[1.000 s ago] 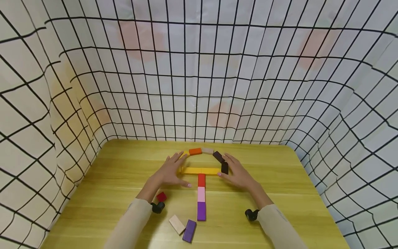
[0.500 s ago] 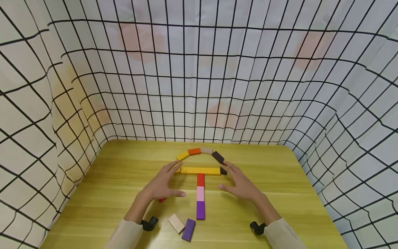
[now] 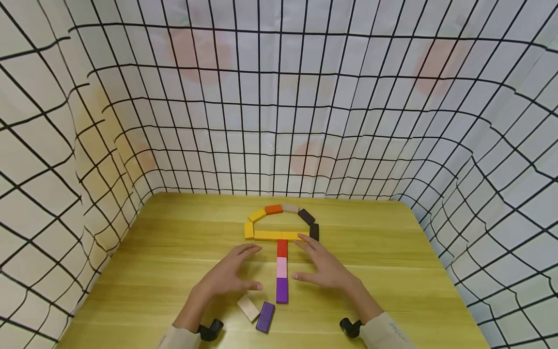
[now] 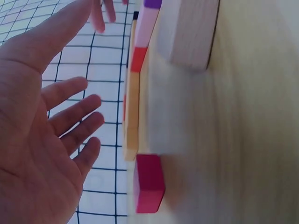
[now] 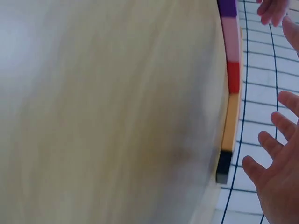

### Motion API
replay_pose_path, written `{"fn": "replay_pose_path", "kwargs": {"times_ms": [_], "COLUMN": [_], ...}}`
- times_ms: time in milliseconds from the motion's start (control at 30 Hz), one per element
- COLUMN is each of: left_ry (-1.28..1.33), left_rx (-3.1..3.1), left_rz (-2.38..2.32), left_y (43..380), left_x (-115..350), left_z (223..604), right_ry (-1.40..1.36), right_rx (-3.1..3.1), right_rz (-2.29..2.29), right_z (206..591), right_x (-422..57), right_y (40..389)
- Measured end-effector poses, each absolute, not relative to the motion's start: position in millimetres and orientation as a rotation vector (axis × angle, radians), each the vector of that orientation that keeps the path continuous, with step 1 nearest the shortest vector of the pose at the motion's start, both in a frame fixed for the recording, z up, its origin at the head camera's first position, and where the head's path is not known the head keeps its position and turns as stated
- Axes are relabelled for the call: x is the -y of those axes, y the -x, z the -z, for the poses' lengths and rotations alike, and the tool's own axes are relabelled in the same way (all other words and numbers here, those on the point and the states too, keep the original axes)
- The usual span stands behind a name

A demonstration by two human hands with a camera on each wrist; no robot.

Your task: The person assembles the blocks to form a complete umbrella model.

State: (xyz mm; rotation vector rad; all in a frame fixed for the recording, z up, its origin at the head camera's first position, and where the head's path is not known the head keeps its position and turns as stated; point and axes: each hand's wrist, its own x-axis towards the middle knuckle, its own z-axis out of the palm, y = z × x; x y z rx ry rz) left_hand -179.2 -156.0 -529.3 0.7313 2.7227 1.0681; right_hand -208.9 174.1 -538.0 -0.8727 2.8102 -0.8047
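Wooden blocks lie flat on the table in an umbrella-like shape. Its arc runs from a yellow block (image 3: 249, 230) past an orange block (image 3: 273, 209) to a black block (image 3: 314, 232). Yellow blocks (image 3: 268, 235) form the straight bar beneath, and a red block (image 3: 282, 248), a pink block (image 3: 282, 267) and a purple block (image 3: 282, 290) make the stem. Left of the stem, my left hand (image 3: 226, 276) hovers with fingers spread, holding nothing. My right hand (image 3: 327, 268), also holding nothing, is on the other side, one fingertip overlapping the bar in the head view.
A loose beige block (image 3: 248, 309) and a loose purple block (image 3: 265, 317) lie near the front, left of the stem. Another red block (image 4: 149, 183) shows in the left wrist view, hidden behind my left hand in the head view. A white, black-gridded curtain (image 3: 279, 121) surrounds the table.
Both hands have drawn back from the arc's ends toward me, the right one also shifting inward toward the stem. The yellow and black end blocks are uncovered; the blocks stay in place.
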Motion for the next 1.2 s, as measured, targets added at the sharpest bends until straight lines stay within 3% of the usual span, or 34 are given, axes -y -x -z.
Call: {"fn": "replay_pose_path", "kwargs": {"times_ms": [500,1200], "left_ry": [-0.770,-0.874], "left_rx": [-2.658,-2.656], "left_rz": [-0.937,-0.918], "left_y": [157.8,136.6], "left_x": [137.3,128.8], "left_z": [536.8,546.6], "right_ry": [0.892,0.877], "right_rx": [-2.725,-2.696], "right_rz": [0.729,0.696], "right_z": [550.2,554.3], "right_x": [-145.5,-140.9], "right_y": [197.9,195.9]}}
